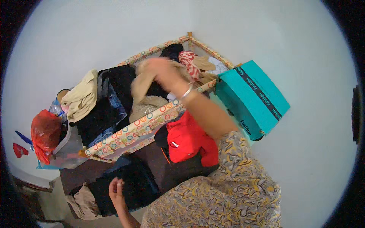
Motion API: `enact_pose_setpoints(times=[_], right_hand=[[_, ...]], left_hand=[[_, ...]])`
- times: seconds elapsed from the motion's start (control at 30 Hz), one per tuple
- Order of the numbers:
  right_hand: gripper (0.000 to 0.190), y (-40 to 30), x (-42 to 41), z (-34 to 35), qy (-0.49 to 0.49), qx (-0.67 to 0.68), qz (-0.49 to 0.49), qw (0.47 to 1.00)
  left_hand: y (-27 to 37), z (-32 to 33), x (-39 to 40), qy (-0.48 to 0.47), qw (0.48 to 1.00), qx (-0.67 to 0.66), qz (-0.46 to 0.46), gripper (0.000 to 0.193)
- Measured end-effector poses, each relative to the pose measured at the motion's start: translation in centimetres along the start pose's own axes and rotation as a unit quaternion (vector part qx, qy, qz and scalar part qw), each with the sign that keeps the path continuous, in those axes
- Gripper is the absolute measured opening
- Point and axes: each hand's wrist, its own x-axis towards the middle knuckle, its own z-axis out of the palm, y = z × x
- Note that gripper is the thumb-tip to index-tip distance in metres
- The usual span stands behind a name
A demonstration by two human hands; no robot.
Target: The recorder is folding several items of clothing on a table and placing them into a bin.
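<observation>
My right hand point(164, 69), blurred and with a bangle at the wrist, reaches over a crib-like fabric-railed frame point(137, 122) full of clothes. Beige cloth point(142, 85) hangs at its fingers, which appear closed on it. Under and around it lie another beige garment point(149, 107), black clothes point(121, 79) and a red and white patterned cloth point(189, 61). My left hand point(116, 186) is raised with bent fingers above dark folded garments point(128, 182); whether its fingertips touch is unclear. A bright red garment point(188, 139) lies just outside the rail, below my right forearm.
A teal cardboard box point(253, 94) stands at the right end of the frame. At left, a red plastic bag point(45, 132) rests by a clear plastic bin point(71, 148). A cream garment point(81, 98) tops the dark pile. A taupe cloth point(87, 203) lies at the lower left. Walls rise behind.
</observation>
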Motion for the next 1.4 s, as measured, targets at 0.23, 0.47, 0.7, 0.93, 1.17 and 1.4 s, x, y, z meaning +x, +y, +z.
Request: enact_pose_setpoints(times=[0.23, 0.47, 0.7, 0.93, 1.17, 1.4], right_hand=[[0.016, -23.8, -7.2, 8.2, -0.383, 0.568, -0.13, 0.717], [0.018, -20.1, -10.2, 4.6, -0.315, 0.492, -0.161, 0.796], [0.06, -7.3, -9.0, -3.7, -0.075, -0.21, 0.039, 0.974], [0.027, -1.3, -13.2, 1.7, -0.178, -0.179, 0.061, 0.966], [0.025, -2.9, -9.3, 3.6, -0.157, -0.018, 0.064, 0.985], [0.028, -2.9, -10.7, 5.3, -0.096, -0.137, 0.06, 0.984]], left_hand=[[8.3, 10.0, 3.6, -0.181, 0.981, -0.067, -0.032, 0.027], [6.8, 14.2, 3.6, -0.29, 0.943, -0.127, -0.099, 0.018], [7.8, 10.5, 0.6, -0.235, 0.967, -0.067, -0.073, 0.021], [8.8, 9.0, -1.2, -0.21, 0.976, 0.004, -0.047, 0.023], [9.5, 7.9, -2.1, -0.19, 0.98, 0.065, -0.016, 0.026], [9.6, 7.9, -1.6, -0.18, 0.976, 0.118, 0.026, 0.029]])
